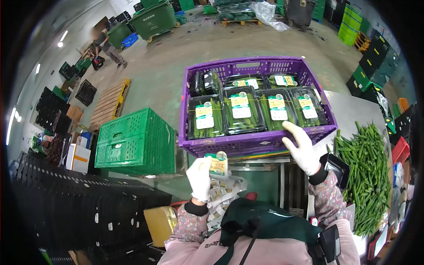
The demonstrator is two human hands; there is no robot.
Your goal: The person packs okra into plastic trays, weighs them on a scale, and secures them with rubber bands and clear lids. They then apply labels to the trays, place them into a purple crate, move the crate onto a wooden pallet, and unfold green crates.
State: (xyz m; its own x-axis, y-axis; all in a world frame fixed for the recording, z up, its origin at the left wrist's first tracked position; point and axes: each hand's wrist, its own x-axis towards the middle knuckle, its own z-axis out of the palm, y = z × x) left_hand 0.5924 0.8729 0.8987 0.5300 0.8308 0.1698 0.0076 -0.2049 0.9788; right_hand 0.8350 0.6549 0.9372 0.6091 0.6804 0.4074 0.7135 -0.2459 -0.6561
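A purple crate (256,140) holds several clear-lidded packs of green okra with white, yellow and green labels, such as the labelled pack (241,109). My left hand (199,177), in a white glove, is closed on a label (217,163) in front of the crate's near left side. My right hand (301,148), also gloved, is open at the crate's near rim, thumb and fingers apart, with nothing in it. Beside my right wrist lies an empty black tray (336,170). A heap of loose okra (364,181) covers part of the metal table (342,108).
Green crates (134,143) stand left of the purple crate, with stacked black crates (88,207) at the lower left. A wooden pallet (108,102) lies beyond. A person (108,47) stands at the far left near green bins (154,20). A golden box (161,224) sits by my left sleeve.
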